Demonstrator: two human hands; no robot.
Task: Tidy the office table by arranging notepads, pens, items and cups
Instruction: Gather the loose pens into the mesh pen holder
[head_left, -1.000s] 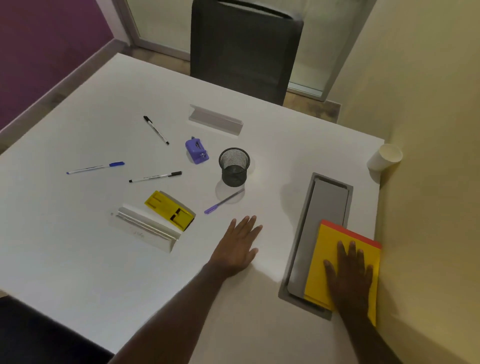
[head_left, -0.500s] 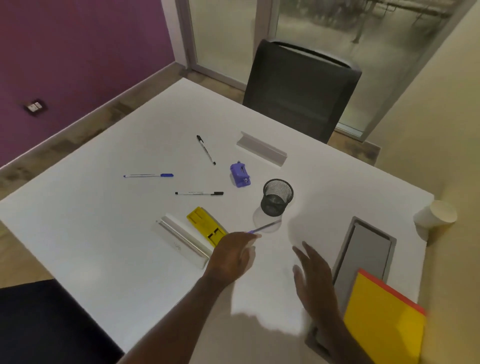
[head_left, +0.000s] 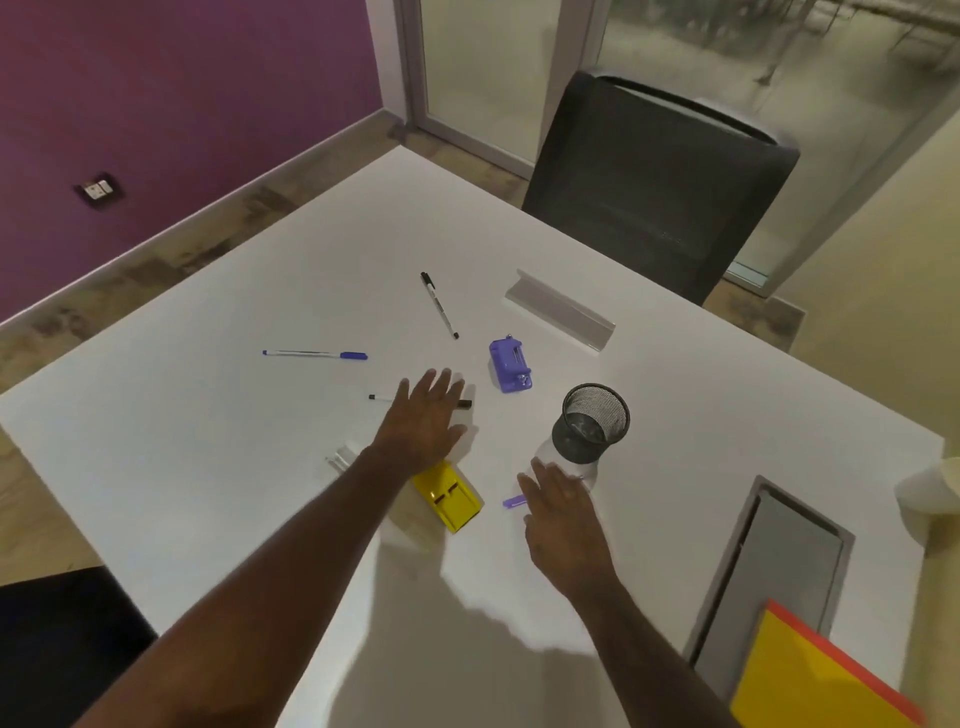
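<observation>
Pens lie scattered on the white table (head_left: 171, 467), and both hands are spread above them with nothing held. The left hand (head_left: 423, 421) has straight, parted fingers over the black-capped pen (head_left: 465, 403); only the two ends of this pen show, one on each side of the hand. I cannot tell if the palm already touches it. The right hand (head_left: 563, 512) is also flat and relaxed, and the purple pen (head_left: 514, 502) comes out from under its thumb side, so the fingers are over it but not curled round it.

Just beyond the right fingertips stands the black mesh pen cup (head_left: 592, 423), upright and seemingly empty. Ahead of the left hand lie the blue pen (head_left: 314, 354) and another black pen (head_left: 439, 305), well apart from each other. A purple sharpener-like item (head_left: 510, 364) sits between the left hand and the cup. Behind the left wrist is a yellow item (head_left: 449, 496), partly hidden by the forearm. A yellow notepad (head_left: 810, 680) is near the right elbow.

I judge the pens to be light, stiff and smooth, so they may roll away under a flat palm. It seems better to pinch each one at the middle of the barrel with thumb and two fingers. The mesh cup looks light too and could tip if a pen is dropped in hard.
</observation>
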